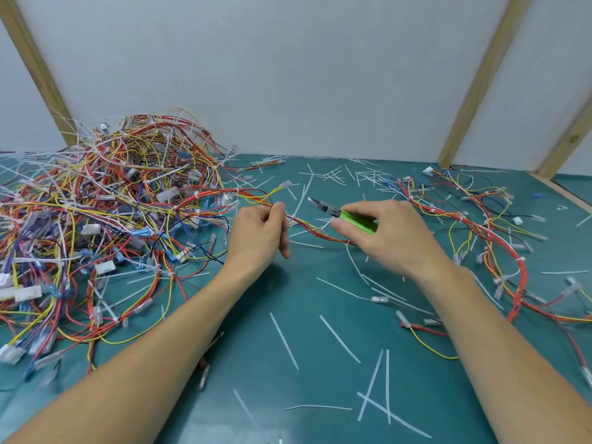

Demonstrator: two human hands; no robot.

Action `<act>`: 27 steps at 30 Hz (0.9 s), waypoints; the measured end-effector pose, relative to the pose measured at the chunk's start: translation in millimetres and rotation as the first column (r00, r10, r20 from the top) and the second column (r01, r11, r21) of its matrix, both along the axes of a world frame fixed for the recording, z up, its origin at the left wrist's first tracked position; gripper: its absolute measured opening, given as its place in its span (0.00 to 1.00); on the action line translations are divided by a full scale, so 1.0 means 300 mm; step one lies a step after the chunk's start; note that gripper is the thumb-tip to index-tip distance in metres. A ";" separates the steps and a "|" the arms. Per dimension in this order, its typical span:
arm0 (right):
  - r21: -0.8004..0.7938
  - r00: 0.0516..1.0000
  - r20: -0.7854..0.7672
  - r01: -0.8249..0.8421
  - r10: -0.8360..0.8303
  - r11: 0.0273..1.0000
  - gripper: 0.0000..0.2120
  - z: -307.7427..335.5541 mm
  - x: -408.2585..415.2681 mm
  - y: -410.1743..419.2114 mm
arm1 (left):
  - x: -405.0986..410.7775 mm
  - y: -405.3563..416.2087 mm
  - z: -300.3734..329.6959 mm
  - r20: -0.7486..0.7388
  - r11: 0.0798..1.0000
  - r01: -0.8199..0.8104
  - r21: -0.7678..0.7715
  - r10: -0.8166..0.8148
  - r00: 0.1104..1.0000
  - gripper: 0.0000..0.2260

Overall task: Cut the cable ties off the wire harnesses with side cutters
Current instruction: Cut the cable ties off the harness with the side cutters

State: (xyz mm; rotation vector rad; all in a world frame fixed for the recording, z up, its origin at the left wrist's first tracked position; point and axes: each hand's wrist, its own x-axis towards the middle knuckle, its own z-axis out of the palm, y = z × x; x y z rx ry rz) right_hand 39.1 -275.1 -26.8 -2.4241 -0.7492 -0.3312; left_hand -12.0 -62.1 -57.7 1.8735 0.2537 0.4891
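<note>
While the left hand (261, 230) pinches a wire harness (307, 224), the right hand (389, 233) grips green side cutters (347, 216), which must next reach a tie.

Harness pile (105, 219) left of side cutters (339, 214)

even, bright diffuse light, no glare. soft faint shadows under forearms on green mat (288, 299). wide-angle bowing bends wooden posts (480, 81) at edges. slight softness toward frame borders, centre sharp.

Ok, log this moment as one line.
left hand: pinches wire harness | right hand: holds side cutters | cutter tip: off harness | cut ties: on mat
</note>
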 end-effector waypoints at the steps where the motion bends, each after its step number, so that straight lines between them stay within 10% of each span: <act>1: -0.028 1.000 0.007 -0.004 0.004 1.000 0.22 -0.001 0.000 -0.001 | -0.001 0.001 0.000 -0.025 1.000 0.001 -0.016 -0.002 1.000 0.20; 27: -0.030 1.000 0.007 -0.030 0.030 0.999 0.16 -0.033 0.004 0.019 | -0.005 -0.014 0.005 -0.076 0.985 0.169 -0.037 -0.171 0.982 0.19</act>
